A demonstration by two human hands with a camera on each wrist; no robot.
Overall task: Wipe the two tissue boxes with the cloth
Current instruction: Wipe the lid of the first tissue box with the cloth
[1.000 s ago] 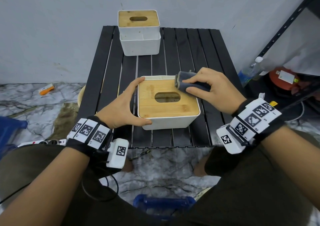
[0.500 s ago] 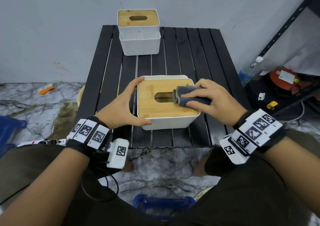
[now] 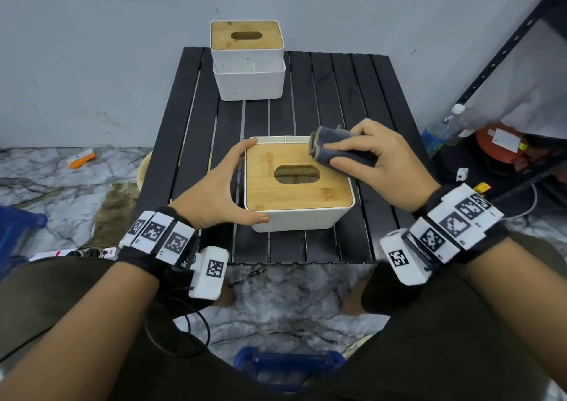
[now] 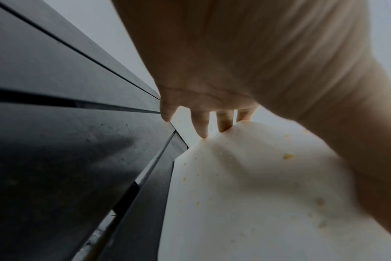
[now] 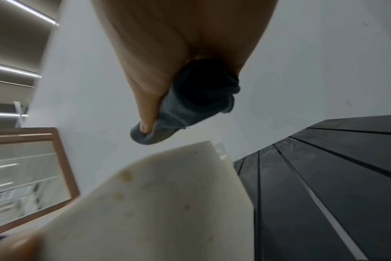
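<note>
Half a second ago the cloth (image 3: 340,149) lay beside the oval slot in the near tissue box's (image 3: 299,185) bamboo lid; now it sits at the lid's far right corner, partly overhanging the rim, about where it was a second ago. The right hand (image 3: 377,164) has swung away from the person with it. The left hand (image 3: 214,192) has not shifted.

The right hand lies palm down, fingers and thumb curled round the folded grey cloth, index finger stretched along its top; the right wrist view shows the thumb pressed into the fabric. The left hand clasps the near box's left side, thumb hooked round the near left corner, fingers spread along the wall with their tips at the rim.

This near box stands close to the desk's (image 3: 352,93) near edge, about midway across. The far tissue box (image 3: 248,63) stands untouched at the desk's far edge, toward the left corner.
</note>
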